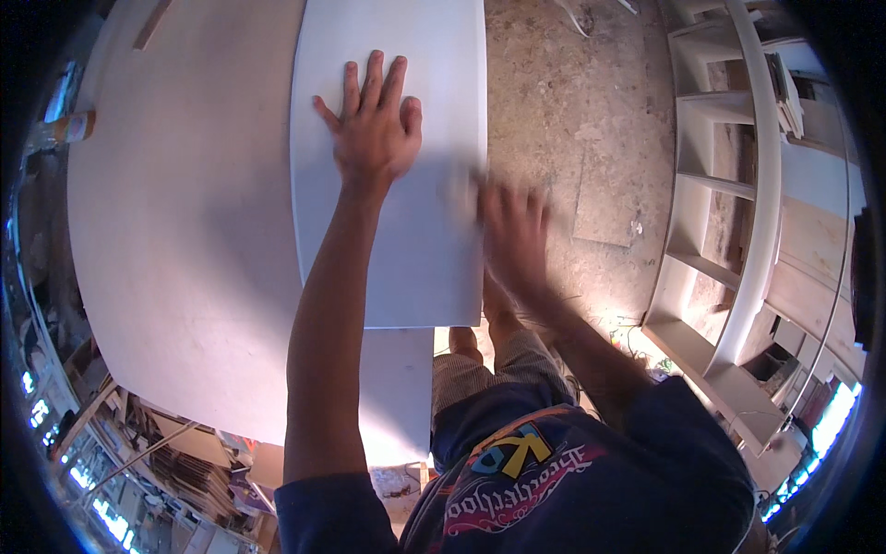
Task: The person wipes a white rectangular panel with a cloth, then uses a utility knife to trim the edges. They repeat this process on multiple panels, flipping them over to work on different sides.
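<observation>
A long white board (425, 249) lies on a larger pale sheet, its right edge facing the floor. My left hand (374, 138) rests flat on the board's upper part, fingers spread, holding nothing. At the right edge of the board is my right hand (515, 231), smeared by motion. Its fingers seem bent over a pale, blurred thing (459, 196) that touches or hovers just above the board's edge; its kind cannot be made out. The board's near end stops just in front of my legs.
The large pale sheet (175, 231) spreads to the left, with a thin wooden strip (152, 25) and a bottle (74, 127) at its far side. A pale shelf frame (715, 185) lies on the stained floor (591, 138) at right. Scrap wood (185, 457) is piled at lower left.
</observation>
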`<act>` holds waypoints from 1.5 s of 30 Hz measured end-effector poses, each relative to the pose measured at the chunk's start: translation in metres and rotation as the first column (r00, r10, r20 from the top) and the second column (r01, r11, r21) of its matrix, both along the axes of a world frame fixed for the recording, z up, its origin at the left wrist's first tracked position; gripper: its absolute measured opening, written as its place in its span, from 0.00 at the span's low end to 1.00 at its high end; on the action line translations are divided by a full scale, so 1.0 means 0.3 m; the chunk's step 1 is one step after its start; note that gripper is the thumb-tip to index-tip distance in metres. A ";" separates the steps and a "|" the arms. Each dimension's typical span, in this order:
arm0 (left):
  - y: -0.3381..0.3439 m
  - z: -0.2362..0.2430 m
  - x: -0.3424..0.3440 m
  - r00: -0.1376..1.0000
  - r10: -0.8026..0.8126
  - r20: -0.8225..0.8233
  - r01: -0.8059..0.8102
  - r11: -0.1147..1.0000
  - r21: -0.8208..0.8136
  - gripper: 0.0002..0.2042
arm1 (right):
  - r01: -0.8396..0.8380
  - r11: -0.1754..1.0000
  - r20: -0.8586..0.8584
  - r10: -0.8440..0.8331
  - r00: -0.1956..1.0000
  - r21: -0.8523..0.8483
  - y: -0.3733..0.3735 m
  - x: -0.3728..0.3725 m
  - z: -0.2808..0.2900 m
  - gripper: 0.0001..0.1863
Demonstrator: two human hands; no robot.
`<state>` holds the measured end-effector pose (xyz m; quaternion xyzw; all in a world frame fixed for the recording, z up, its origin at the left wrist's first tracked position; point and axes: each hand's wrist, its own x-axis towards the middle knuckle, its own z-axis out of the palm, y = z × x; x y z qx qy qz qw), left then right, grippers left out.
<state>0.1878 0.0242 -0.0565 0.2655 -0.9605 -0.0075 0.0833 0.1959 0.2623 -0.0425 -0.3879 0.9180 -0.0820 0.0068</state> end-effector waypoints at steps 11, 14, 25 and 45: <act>0.088 0.023 0.152 0.987 -0.134 0.086 0.136 0.991 -0.011 0.34 | 0.342 0.940 0.817 -0.195 0.542 -0.002 0.683 0.397 0.114 0.27; 0.208 0.076 0.320 0.931 -0.349 0.108 0.348 0.937 0.028 0.37 | 0.506 0.855 0.583 -0.354 0.732 -0.116 0.837 0.268 -0.079 0.25; -0.065 0.139 0.432 0.883 -0.373 0.285 0.335 0.926 0.174 0.35 | 0.697 0.624 0.692 -0.327 0.644 -0.354 0.724 0.049 0.047 0.24; -0.097 0.072 0.267 0.972 -0.105 0.210 0.092 0.993 0.069 0.40 | 0.203 0.877 0.392 -0.019 0.920 -0.436 0.257 -0.198 0.010 0.33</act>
